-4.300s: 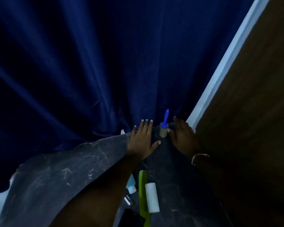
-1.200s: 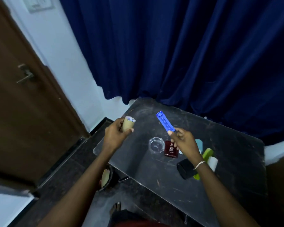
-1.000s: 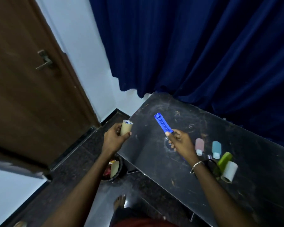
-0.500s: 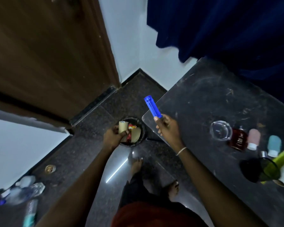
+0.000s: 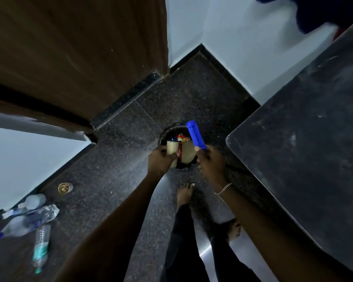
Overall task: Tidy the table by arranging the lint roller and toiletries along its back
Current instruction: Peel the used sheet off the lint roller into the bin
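Now we're over the bin (image 5: 172,130) on the floor, not the worktop (image 5: 306,127). Our left hand (image 5: 161,159) is wrapped around the bare cardboard core (image 5: 172,152), holding it right at the bin's rim at 9 o'clock of the opening. Another cardboard tube (image 5: 187,153) and a red wrapper (image 5: 181,138) already sit inside. Our right hand (image 5: 211,164) is closed around the lower end of the blue roller handle (image 5: 196,136), which sticks up toward 11 o'clock over the bin's 3 o'clock side.

Change vs half a second ago: view has swung further down and left, and both hands have closed in on the bin; left hand was already near it, right hand with the handle has followed. The toiletries and fresh roll that showed on the worktop then are out of frame now; only a bare dark corner of worktop shows at 3 o'clock. A second ago both hands were up at worktop level.

Read: spent core is about to be dropped, not yet released. Handle still needs to go back to the worktop, likely for a new roll, before anything gets lined up along the back. Arranging hasn't started, by our judgement.

Floor clutter at 8 o'clock: plastic bottles (image 5: 27,220), small round tin (image 5: 64,188). Our bare feet (image 5: 184,193) are just below the bin.
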Demonstrator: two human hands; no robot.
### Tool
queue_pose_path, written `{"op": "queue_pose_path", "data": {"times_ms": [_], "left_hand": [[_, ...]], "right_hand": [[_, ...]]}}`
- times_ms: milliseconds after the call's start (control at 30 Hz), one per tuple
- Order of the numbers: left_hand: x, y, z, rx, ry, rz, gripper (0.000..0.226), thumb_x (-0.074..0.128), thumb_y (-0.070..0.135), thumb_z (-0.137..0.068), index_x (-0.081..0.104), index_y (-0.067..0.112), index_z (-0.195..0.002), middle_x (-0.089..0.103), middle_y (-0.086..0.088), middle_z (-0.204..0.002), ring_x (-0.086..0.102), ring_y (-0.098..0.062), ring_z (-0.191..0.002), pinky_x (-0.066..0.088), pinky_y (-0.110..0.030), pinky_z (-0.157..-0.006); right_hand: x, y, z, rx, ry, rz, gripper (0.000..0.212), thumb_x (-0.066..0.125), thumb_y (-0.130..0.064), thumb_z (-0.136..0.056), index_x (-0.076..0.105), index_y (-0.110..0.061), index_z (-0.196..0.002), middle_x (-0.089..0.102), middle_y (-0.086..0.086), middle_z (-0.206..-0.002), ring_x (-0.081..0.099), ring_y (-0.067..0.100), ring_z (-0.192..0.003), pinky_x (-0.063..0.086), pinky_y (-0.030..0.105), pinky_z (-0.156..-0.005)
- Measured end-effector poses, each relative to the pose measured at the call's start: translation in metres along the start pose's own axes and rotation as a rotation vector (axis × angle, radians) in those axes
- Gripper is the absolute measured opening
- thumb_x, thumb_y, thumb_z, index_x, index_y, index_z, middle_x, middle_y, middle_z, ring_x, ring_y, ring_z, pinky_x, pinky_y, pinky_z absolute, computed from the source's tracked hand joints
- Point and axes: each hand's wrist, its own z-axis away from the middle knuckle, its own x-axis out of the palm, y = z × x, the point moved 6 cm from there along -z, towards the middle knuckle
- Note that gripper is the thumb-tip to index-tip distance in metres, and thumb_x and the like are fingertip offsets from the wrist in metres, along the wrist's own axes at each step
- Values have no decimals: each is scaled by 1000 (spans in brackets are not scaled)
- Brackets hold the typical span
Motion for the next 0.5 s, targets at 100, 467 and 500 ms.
{"op": "queue_pose_path", "data": {"times_ms": [100, 467, 500], "left_hand": [[23, -15, -40, 17, -30, -25, 48, 83, 31, -84, 70, 7, -124, 76, -14, -109, 71, -31, -102, 46, -29, -77], [-12, -1, -3, 152, 56, -265, 58, 64, 51, -96, 56, 15, -140, 63, -17, -129, 64, -38, -114, 54, -42, -89], [-22, 6, 10, 192, 74, -293, 61, 62, 53, -96, 53, 15, -144, 60, -16, -134, 64, -37, -116, 53, -41, -89]], "right_hand": [[12, 35, -34, 7, -6, 71, 25, 64, -43, -92, 64, -19, -94, 66, 12, -75, 60, 24, -64, 47, 34, -60], [7, 21, -10, -34, -71, 223, 28, 66, -40, -94, 65, -12, -97, 59, -7, -70, 57, 0, -60, 39, 12, -55], [3, 11, 1, -50, -62, 221, 27, 66, -41, -93, 65, -14, -97, 57, -11, -67, 57, -3, -59, 38, 10, -53]]}}
